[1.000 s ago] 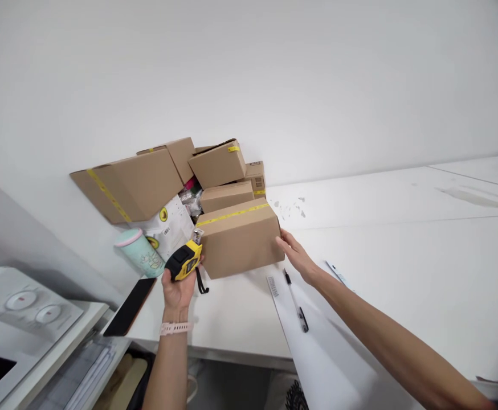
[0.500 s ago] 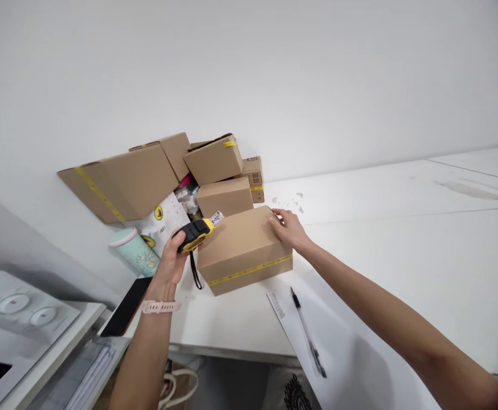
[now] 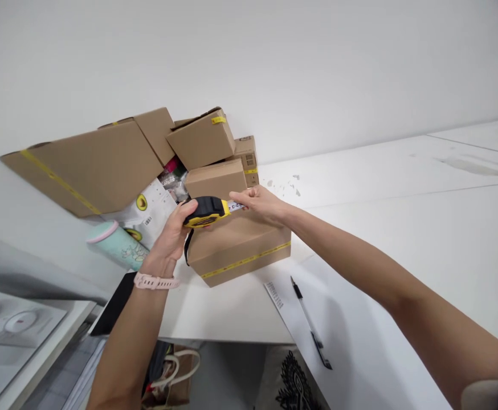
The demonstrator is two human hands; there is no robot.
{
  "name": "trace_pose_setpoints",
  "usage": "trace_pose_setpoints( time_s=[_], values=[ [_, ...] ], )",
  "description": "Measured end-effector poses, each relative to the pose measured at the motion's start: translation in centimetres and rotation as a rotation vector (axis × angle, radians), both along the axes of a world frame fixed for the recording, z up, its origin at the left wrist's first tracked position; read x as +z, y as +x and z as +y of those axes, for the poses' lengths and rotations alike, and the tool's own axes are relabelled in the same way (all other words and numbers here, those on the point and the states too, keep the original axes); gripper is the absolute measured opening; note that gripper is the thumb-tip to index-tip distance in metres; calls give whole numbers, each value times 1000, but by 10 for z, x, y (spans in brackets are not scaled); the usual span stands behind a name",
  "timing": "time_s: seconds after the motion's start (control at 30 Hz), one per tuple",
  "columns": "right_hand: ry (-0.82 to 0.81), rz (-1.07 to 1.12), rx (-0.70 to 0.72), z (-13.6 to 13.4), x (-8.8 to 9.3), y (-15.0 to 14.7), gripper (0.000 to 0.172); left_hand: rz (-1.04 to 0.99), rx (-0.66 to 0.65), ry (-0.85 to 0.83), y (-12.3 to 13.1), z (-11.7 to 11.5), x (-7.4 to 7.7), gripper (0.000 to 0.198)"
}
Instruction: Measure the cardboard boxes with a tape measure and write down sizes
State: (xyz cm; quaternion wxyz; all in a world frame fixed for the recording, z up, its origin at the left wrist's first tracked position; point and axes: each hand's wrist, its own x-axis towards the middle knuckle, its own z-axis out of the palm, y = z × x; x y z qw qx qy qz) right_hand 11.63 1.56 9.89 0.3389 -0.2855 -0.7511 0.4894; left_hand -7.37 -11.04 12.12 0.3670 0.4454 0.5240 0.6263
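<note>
My left hand (image 3: 174,228), with a pink band at the wrist, is closed around a black and yellow tape measure (image 3: 206,212). A short length of its white blade sticks out to the right, and my right hand (image 3: 260,202) pinches the end of it. Both hands are above a closed cardboard box (image 3: 240,253) with yellow tape along its front side. The box rests on the white table. From the tape measure's left end a black wrist strap hangs down in front of the box.
More cardboard boxes (image 3: 201,139) are piled against the wall behind. A mint tumbler (image 3: 118,245) lies tilted at left, near an avocado-print bag (image 3: 150,208). A pen (image 3: 311,324) lies on white paper (image 3: 351,341) at the front right. A white appliance (image 3: 13,319) stands lower left.
My right hand has left the box's right edge and moved left to take hold of the blade's end. The tape measure has turned more level, and more blade shows.
</note>
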Motion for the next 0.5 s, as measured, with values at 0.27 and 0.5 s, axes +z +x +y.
trace_pose_setpoints(
  time_s=[0.27,0.5],
  values=[
    [-131,94,-293,72,-17,83,43,-15,289,-45,-73,-35,-10,31],
    [-150,-145,-142,64,-54,69,55,-71,353,-228,-115,-46,-27,29]
  ],
)
